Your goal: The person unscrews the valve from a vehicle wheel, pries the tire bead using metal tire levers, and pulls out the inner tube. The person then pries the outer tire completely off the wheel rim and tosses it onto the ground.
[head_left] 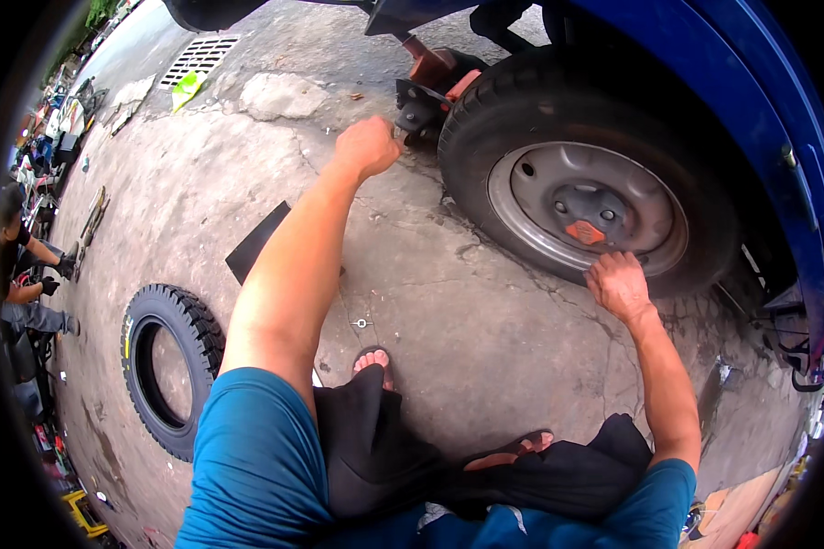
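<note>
My left hand (366, 146) is closed at the end of my raised arm, beside a dark metal bracket (417, 114) with reddish parts left of the mounted wheel; what it holds is hidden. My right hand (618, 284) has bent, slightly parted fingers against the lower sidewall of the black tire (476, 146), just below the grey steel rim (513, 192). An orange piece (584, 232) sits on the hub. A dark flat sheet (256, 242) lies on the ground under my left forearm.
A loose treaded tire (142, 366) lies at lower left on cracked concrete (449, 357). Another person (27, 274) in dark clothes is at the far left among clutter. Blue vehicle bodywork (778, 110) arches over the wheel. A drain grate (197, 59) and green scrap (186, 87) are behind.
</note>
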Tool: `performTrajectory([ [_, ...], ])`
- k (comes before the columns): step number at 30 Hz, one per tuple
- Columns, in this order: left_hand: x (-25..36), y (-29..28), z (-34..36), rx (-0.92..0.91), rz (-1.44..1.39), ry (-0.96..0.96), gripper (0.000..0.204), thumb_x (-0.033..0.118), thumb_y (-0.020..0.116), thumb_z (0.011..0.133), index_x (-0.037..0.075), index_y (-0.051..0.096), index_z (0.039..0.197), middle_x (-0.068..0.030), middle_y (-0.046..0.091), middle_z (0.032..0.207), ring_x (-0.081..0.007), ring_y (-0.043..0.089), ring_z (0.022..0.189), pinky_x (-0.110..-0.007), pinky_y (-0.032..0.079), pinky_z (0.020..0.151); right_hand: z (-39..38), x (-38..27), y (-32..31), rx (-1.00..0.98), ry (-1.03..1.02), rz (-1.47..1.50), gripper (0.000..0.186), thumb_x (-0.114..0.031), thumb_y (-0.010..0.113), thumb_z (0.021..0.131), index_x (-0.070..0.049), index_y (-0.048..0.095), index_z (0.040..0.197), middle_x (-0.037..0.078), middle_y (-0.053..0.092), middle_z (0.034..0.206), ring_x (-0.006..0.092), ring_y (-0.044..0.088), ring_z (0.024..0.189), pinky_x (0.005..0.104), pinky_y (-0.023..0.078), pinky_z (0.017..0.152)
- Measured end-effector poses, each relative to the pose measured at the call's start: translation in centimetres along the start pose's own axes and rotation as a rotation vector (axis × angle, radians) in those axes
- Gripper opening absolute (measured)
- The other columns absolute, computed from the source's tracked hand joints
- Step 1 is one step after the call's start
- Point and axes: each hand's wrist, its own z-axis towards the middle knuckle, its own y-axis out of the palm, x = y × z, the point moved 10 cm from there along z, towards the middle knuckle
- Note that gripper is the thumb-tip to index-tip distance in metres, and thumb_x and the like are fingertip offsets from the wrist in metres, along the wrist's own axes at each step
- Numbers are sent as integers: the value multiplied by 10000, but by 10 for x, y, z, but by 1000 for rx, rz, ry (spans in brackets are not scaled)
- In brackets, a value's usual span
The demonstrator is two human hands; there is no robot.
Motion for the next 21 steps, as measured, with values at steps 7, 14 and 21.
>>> performTrajectory([
  [7,-15,21,5,-39,44,42,314,285,588,779,21,656,936,-224,651,941,-380,616,924,-451,483,809,5,-23,-9,70,-104,102,212,-263,652,762,-106,564,650,44,510,676,218,527,688,346,411,649],
  [14,-21,21,3,-40,46,15,316,293,585,794,30,655,954,-214,651,963,-371,614,944,-440,482,823,12,-25,-27,83,-81,98,204,-250,658,756,-105,557,653,44,504,685,222,528,688,354,415,664],
  [21,-8,20,3,-68,39,14,309,280,577,795,44,655,980,-204,647,1003,-348,607,983,-435,475,851,-10,5,-12,55,6,88,201,-241,658,763,-101,562,655,53,525,704,227,533,693,353,416,658],
])
